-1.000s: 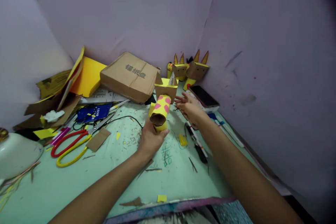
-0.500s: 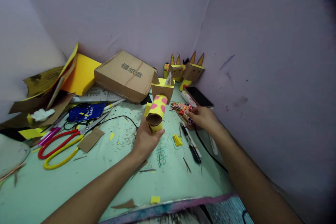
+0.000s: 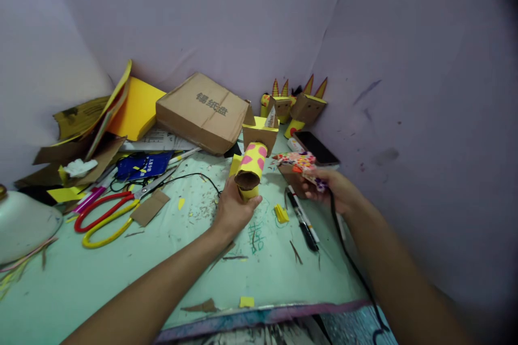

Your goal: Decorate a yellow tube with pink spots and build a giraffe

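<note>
My left hand (image 3: 237,213) is closed around the lower part of a cardboard animal figure (image 3: 256,156). The figure has a yellow tube body with pink spots, its open end facing me, and a box-shaped head with two ears at the far end. In my right hand (image 3: 340,188) is a glue gun (image 3: 297,160) with a bright floral pattern, its nozzle pointing left and a black cord (image 3: 343,245) trailing from its handle. A brown cardboard piece (image 3: 292,179) lies under the glue gun. Part of the grip is hidden by my fingers.
Large red-and-yellow scissors (image 3: 109,221) lie at left, near a cardboard box (image 3: 202,113) and yellow sheets (image 3: 140,108). Two similar animal figures (image 3: 307,109) stand at the back by a phone (image 3: 316,148). Pens (image 3: 303,221) and a folded yellow scrap (image 3: 281,213) lie between my arms.
My right hand has lifted the glue gun off the cardboard piece and turned its grip into the palm. My left hand still holds the figure. The whole view has shifted slightly.
</note>
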A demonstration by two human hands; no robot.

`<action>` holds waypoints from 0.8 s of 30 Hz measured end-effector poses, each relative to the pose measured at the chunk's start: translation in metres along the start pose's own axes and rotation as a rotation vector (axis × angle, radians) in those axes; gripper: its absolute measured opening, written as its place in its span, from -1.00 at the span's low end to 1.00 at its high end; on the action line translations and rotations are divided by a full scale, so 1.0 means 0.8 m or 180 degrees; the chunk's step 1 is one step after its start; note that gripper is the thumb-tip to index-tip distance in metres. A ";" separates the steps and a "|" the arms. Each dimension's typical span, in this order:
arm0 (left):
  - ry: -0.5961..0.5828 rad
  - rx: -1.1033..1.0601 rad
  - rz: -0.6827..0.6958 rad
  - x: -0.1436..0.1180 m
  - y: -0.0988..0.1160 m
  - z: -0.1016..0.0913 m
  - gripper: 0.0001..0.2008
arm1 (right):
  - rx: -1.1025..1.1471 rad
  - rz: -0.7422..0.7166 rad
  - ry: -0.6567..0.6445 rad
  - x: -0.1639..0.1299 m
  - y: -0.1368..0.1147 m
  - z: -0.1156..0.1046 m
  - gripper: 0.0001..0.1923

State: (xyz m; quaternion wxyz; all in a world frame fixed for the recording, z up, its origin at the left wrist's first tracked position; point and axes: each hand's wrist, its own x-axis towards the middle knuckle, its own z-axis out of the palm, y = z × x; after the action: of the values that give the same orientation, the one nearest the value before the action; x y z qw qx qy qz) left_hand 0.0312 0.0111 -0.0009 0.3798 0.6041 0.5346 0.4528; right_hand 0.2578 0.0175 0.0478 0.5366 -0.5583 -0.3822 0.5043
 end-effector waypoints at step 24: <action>-0.0077 0.0736 0.0299 -0.006 0.014 -0.005 -0.69 | -0.2075 -0.1097 -0.0393 -0.155 0.075 0.033 -0.68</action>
State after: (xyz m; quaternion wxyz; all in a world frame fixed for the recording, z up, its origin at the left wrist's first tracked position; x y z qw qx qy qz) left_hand 0.0307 0.0044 0.0104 0.2924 0.6737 0.5498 0.3980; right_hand 0.2004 -0.1050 0.0096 0.3836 -0.5959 -0.6427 0.2911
